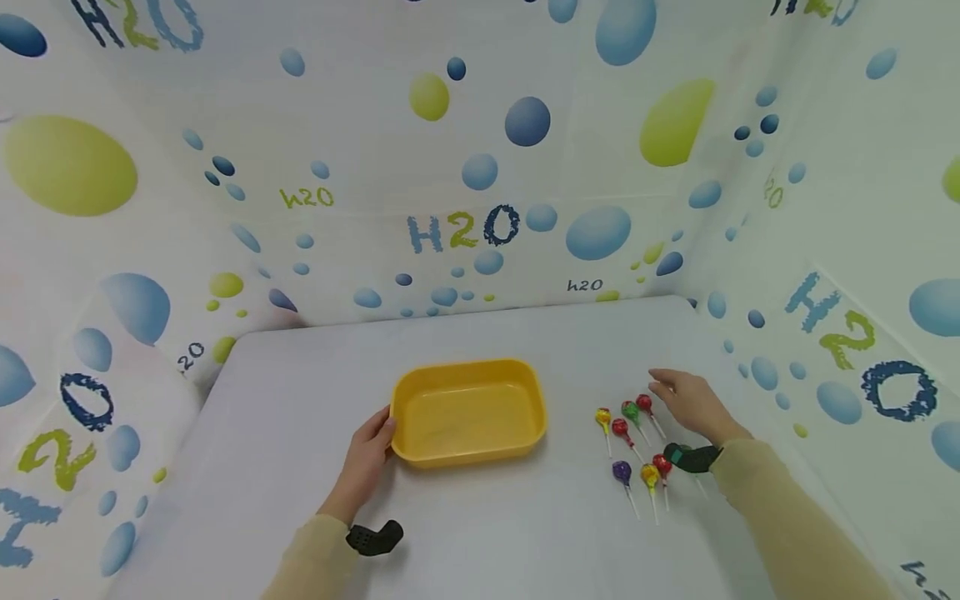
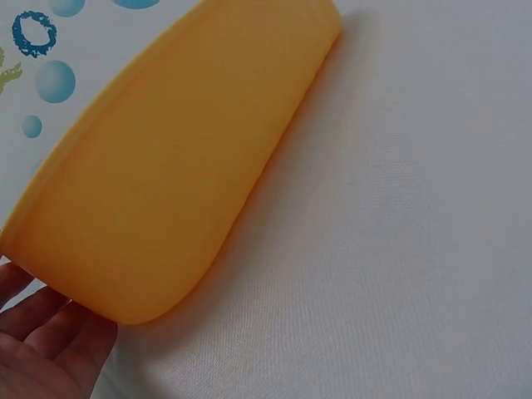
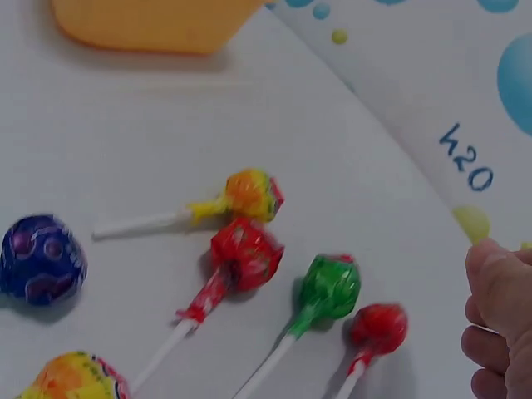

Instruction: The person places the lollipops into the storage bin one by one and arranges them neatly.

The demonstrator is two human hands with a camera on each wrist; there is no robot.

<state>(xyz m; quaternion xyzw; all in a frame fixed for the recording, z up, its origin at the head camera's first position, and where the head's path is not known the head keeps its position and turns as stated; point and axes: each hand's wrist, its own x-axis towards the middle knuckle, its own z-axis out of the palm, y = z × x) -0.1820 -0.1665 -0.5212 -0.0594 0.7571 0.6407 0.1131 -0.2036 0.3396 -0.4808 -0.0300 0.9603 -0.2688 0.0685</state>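
A yellow plastic tray (image 1: 468, 457) lies on the white table. My left hand (image 1: 369, 450) is at its left end, with fairly straight fingers touching the outer wall; the left wrist view shows these fingers (image 2: 50, 324) along the end of the tray (image 2: 166, 183). To the right lie several wrapped lollipops, among them a purple one (image 1: 622, 472), a green one (image 1: 630, 410), a red one (image 1: 621, 427) and a yellow one (image 1: 603, 416). My right hand (image 1: 688, 402) hovers beside the farthest red lollipop (image 3: 378, 328), fingers loosely bent and holding nothing.
Dark wrist straps with devices (image 1: 375, 539) sit on both wrists. The right device (image 1: 692, 457) partly covers another lollipop, whose stick shows below. Walls with a bubble-and-lettering print (image 1: 480, 250) stand behind and beside the white table (image 1: 322, 358).
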